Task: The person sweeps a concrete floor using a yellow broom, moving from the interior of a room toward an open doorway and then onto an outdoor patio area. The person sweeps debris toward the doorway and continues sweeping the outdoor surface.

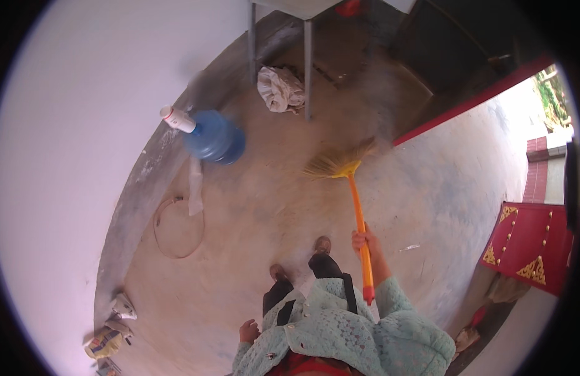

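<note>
overhead, reading left to right: small packets (pixel 108 341) lie at the foot of the pale wall (pixel 64 156), a thin hoop (pixel 177 229) rests on the dusty concrete floor (pixel 252 213), and a blue water jug (pixel 214 138) with a white cap lies on its side near the wall; what it holds, if anything, cannot be told. a crumpled cloth (pixel 280 89) sits beside the metal legs of a worktop (pixel 307 62). the left hand (pixel 247 330) hangs at the side, free of any object; whether its grip is spread or curled cannot be told. the broom (pixel 346 172), straw head on the floor ahead of the shoes (pixel 302 257), likely handles light and stiff, its bristles springy. the right hand (pixel 361 239) has its grip wrapped round the orange handle's lower-middle, a sound place to hold. a red panel (pixel 531 244) with gold trim stands far right.
</note>
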